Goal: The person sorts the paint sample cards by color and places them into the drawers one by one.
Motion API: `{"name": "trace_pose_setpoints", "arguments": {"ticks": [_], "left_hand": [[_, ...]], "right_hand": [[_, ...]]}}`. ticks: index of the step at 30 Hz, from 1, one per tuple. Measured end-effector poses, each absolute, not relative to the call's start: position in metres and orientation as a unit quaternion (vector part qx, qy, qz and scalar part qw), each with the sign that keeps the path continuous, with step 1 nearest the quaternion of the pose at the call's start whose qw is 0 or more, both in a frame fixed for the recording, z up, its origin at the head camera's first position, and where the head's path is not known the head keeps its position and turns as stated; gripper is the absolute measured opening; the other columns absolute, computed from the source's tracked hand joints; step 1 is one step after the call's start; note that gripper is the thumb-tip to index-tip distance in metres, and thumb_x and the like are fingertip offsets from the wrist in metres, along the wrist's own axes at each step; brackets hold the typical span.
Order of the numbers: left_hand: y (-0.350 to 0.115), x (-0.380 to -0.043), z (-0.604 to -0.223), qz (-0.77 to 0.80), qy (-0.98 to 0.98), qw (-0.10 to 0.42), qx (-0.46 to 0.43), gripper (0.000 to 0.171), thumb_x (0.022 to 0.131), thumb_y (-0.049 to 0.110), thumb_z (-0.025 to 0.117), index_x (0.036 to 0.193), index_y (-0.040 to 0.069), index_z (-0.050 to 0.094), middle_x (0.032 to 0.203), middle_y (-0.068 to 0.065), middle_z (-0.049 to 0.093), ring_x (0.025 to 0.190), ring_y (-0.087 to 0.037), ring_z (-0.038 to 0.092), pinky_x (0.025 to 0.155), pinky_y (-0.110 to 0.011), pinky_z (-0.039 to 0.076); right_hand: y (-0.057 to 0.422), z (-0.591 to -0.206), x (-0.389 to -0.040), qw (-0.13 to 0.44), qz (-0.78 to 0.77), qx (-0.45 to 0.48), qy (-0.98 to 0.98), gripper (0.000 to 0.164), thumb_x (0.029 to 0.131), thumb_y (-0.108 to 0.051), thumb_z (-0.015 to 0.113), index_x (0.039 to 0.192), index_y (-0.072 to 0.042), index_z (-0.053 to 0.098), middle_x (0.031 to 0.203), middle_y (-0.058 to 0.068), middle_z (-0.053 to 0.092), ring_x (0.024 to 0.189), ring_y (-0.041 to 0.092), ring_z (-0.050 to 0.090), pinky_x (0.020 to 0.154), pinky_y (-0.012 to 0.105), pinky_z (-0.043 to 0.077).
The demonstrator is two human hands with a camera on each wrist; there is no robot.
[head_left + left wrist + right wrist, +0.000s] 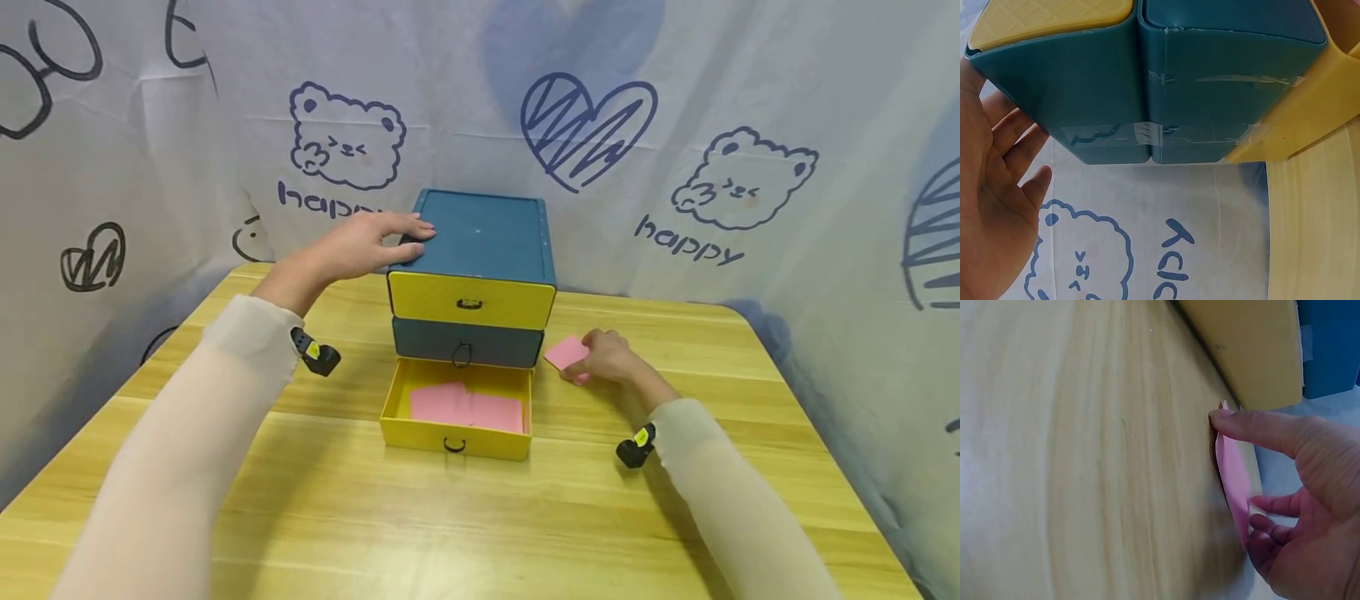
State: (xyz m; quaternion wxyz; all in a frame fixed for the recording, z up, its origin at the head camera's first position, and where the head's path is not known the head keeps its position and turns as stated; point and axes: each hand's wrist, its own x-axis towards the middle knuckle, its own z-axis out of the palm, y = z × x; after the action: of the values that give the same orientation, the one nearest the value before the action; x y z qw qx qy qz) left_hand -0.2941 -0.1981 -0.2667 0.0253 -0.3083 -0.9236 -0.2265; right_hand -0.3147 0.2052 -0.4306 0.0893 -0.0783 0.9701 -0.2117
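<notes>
A small three-tier drawer cabinet point(491, 237) with a blue-green top stands on the table. My left hand point(367, 244) rests on the left side of its top, fingers extended over the edge. Its palm and fingers point(1013, 134) lie along the casing in the left wrist view. Right of the cabinet, my right hand point(611, 357) pinches a pink paper sheet point(564, 352) between thumb and fingers, low over the table. The yellow bottom drawer point(420, 440) is pulled out, with pink papers point(438, 404) lying inside. In the right wrist view the pink sheet point(1233, 472) appears slightly bowed.
The upper yellow drawer point(427, 298) and the middle blue-green drawer point(427, 340) are closed. A white curtain point(465, 100) with bear and heart drawings hangs behind the wooden table point(450, 533). Clear tape point(1147, 133) runs across the cabinet's side.
</notes>
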Motion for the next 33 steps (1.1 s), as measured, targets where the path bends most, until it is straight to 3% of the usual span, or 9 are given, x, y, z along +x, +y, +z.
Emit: {"name": "trace_pose_setpoints", "arguments": {"ticks": [4,9,19,33], "left_hand": [[-0.1969,-0.2947,-0.2666,-0.224,-0.925,0.026,-0.306,0.045,0.1,0.037,0.055,0.141,0.019,0.056,0.155,-0.006,0.035,0.144,-0.029,0.028,0.114,-0.053,0.024],[-0.1981,-0.2953,-0.2676,-0.219,-0.926,0.029,-0.306,0.044,0.1,0.038,0.055,0.141,0.02,0.056,0.155,-0.006,0.036,0.143,-0.03,0.029,0.114,-0.053,0.025],[-0.1983,-0.2957,-0.2648,-0.225,-0.919,0.038,-0.32,0.043,0.1,0.034,0.057,0.139,0.017,0.058,0.153,-0.008,0.039,0.142,-0.029,0.032,0.113,-0.052,0.027],[-0.1966,-0.2921,-0.2658,-0.222,-0.921,0.039,-0.317,0.043,0.1,0.034,0.057,0.139,0.017,0.057,0.153,-0.008,0.039,0.143,-0.03,0.03,0.114,-0.052,0.026]], "right_hand": [[0.2047,-0.4306,-0.3161,0.091,-0.222,-0.08,0.967,0.08,0.073,-0.039,0.082,0.132,0.007,0.052,0.125,0.026,0.05,0.118,0.043,0.041,0.101,0.053,0.036],[0.2022,-0.4301,-0.3144,0.089,-0.218,-0.077,0.969,0.093,0.073,-0.042,0.083,0.139,0.009,0.044,0.131,0.029,0.047,0.121,0.044,0.039,0.104,0.055,0.034],[0.2014,-0.4331,-0.308,0.069,-0.192,-0.058,0.977,0.093,0.074,-0.055,0.078,0.136,0.008,0.049,0.126,0.028,0.047,0.114,0.042,0.041,0.093,0.056,0.038],[0.1977,-0.4386,-0.3066,0.051,-0.259,-0.099,0.959,0.081,0.077,-0.037,0.08,0.134,0.009,0.046,0.123,0.025,0.049,0.111,0.037,0.045,0.096,0.048,0.042]]}}
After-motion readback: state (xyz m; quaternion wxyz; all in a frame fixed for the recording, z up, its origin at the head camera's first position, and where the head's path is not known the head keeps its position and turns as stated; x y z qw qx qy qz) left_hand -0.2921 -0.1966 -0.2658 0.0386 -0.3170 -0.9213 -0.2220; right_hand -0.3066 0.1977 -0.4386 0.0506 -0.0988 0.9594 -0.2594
